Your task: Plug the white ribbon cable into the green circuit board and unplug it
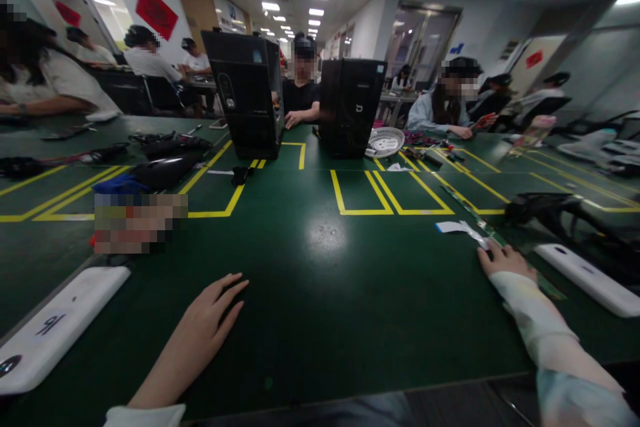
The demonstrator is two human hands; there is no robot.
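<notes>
My left hand (214, 313) is over the green table at the lower left. Its fingers are stretched out and apart, with nothing in them. At the right, my right hand (507, 261) is on a long, narrow green circuit board (463, 203), its fingers bent down around the middle of the strip. A white ribbon cable (467, 231) with a blue end comes out from the board beside my fingertips. My palm hides part of the board, and its near end shows past my wrist.
Two black computer cases (245, 97) (350, 107) stand across the table, a person (303, 90) between them. White devices (60, 323) (587, 279) lie at both sides. Black cables (170, 147), a white basket (386, 142) and yellow tape lines (367, 212) are farther back. Another person (450, 107) sits at right.
</notes>
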